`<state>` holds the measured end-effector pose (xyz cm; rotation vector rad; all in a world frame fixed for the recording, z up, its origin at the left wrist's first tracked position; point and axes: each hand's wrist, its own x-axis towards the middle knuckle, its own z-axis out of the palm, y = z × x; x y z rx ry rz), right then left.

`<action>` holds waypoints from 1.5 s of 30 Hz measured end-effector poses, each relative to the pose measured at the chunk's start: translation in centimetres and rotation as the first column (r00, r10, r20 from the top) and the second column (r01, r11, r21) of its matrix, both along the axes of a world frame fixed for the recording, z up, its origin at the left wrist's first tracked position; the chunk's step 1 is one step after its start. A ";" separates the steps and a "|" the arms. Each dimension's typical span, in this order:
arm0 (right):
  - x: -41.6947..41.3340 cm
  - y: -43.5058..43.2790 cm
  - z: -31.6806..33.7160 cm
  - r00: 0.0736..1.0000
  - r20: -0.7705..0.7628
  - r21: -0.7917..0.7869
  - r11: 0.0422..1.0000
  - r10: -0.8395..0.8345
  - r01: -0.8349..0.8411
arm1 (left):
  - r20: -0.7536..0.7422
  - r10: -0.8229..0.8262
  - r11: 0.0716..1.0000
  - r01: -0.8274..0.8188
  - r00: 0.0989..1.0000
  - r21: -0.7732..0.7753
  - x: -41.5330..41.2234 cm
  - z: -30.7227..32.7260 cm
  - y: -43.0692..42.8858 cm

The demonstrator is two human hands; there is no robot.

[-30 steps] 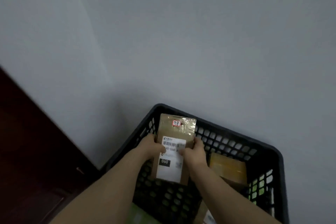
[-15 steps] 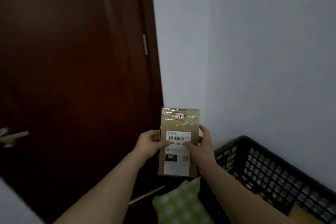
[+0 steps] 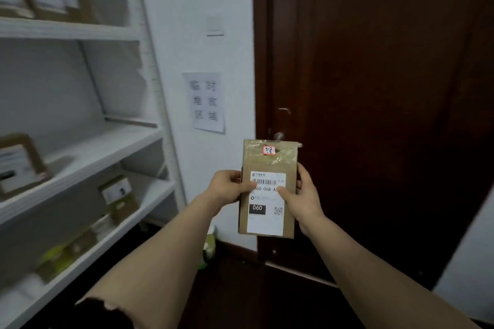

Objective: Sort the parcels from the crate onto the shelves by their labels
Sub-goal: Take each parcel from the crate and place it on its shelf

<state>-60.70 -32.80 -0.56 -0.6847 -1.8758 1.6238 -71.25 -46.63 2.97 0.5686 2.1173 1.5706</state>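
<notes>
I take this as the label-check step: parcel (image 3: 269,165) upright, left hand (image 3: 227,187) and right hand (image 3: 305,196) with fingers (image 3: 286,192) curled round its edges; next, I'd judge, carry it to the shelves (image 3: 112,141) left of them.

The parcel (image 3: 267,167) is matt brown cardboard, with glossy, wrinkled clear tape (image 3: 284,159) and a smooth white paper label (image 3: 264,222); the door (image 3: 374,88) is dark, faintly glossy wood, the shelves (image 3: 80,32) matt white

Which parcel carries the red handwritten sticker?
The brown parcel gripped by left hand and right hand; red sticker near its top edge. The blurred shelf parcels show none.
</notes>
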 end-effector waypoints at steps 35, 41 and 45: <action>-13.5 -28.6 0.8 0.613 0.077 0.048 0.611 0.787 -0.790 | -0.087 0.781 0.615 -0.786 0.618 -0.061 0.2 -1.6 -31.3; -12.3 -30.4 0.8 0.561 0.103 0.063 0.557 0.821 -0.828 | -0.118 0.801 0.581 -0.810 0.587 -0.083 2.5 -1.6 -33.0; -11.8 -31.4 0.7 0.534 0.121 0.061 0.531 0.837 -0.845 | -0.118 0.818 0.555 -0.827 0.563 -0.092 3.9 -1.8 -34.1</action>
